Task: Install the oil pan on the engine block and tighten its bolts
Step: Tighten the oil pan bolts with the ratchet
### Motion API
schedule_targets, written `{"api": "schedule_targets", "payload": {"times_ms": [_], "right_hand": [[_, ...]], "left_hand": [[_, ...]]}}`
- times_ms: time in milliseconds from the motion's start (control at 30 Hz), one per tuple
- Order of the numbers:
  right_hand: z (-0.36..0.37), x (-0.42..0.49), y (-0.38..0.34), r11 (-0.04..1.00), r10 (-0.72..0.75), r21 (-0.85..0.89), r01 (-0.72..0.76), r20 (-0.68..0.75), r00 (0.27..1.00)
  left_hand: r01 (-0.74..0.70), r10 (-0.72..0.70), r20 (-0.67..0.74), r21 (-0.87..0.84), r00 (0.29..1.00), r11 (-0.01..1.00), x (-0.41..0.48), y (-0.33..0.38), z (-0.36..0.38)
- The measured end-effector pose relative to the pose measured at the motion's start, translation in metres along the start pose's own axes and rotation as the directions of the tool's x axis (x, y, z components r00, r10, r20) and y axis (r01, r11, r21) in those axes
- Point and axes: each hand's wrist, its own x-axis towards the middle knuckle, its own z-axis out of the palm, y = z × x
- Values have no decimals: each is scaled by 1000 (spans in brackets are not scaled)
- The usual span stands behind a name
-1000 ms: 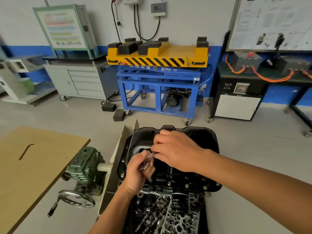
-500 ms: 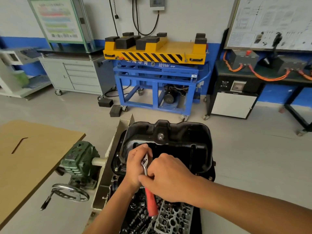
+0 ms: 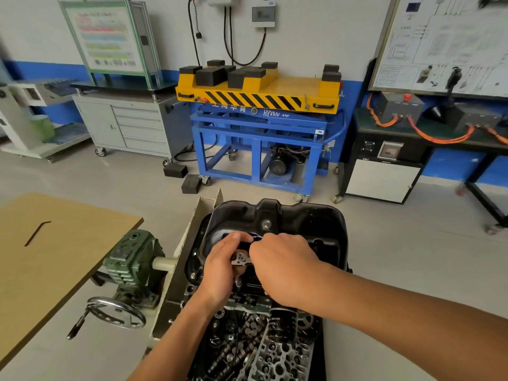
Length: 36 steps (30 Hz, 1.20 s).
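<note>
At the near middle of the scene, the black oil pan sits on the upturned engine, its rim lying along the block's edge. A bolt head shows on the left flange. Both hands meet over the pan's near left part. The left hand has its fingers curled round the metal head of a ratchet, whose short socket stem points down toward the near flange. The right hand lies just right of the ratchet head, clenched with knuckles up. It seems to clasp the ratchet's handle, though the handle is hidden under the palm.

Left of the engine, a green gearbox joins the stand by a pale shaft, with a metal handwheel nearer. Further left is a wooden table with a bent hex key lying on it. Against the far wall stand a yellow and blue lift cart and, to its left, a grey drawer cabinet.
</note>
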Motion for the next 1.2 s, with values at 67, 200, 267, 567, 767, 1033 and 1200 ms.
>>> {"api": "schedule_targets", "payload": {"times_ms": [67, 200, 267, 567, 767, 1033, 1200], "right_hand": [[-1, 1, 2, 998, 40, -56, -39, 1, 999], [10, 4, 3, 995, 74, -68, -78, -55, 996], [18, 8, 3, 998, 52, -13, -53, -89, 995], [33, 31, 14, 988, -133, 51, 143, -161, 978], [20, 49, 30, 958, -239, 132, 256, -131, 962], [10, 45, 36, 961, -262, 44, 271, -150, 953], [8, 27, 36, 980, -199, -8, 201, -175, 964]], "left_hand": [[-35, 36, 37, -28, 999, 999, -3, 1, -3], [-93, 100, 79, -86, 992, 992, -6, 3, -5], [-102, 113, 120, -93, 986, 990, -7, 4, -3], [-77, 82, 115, -55, 990, 996, -6, 2, -4], [-65, 66, 136, -15, 989, 998, -1, -1, -3], [-54, 58, 206, -27, 977, 998, 0, 3, -5], [-88, 94, 139, -47, 986, 995, 1, -1, -6]]}}
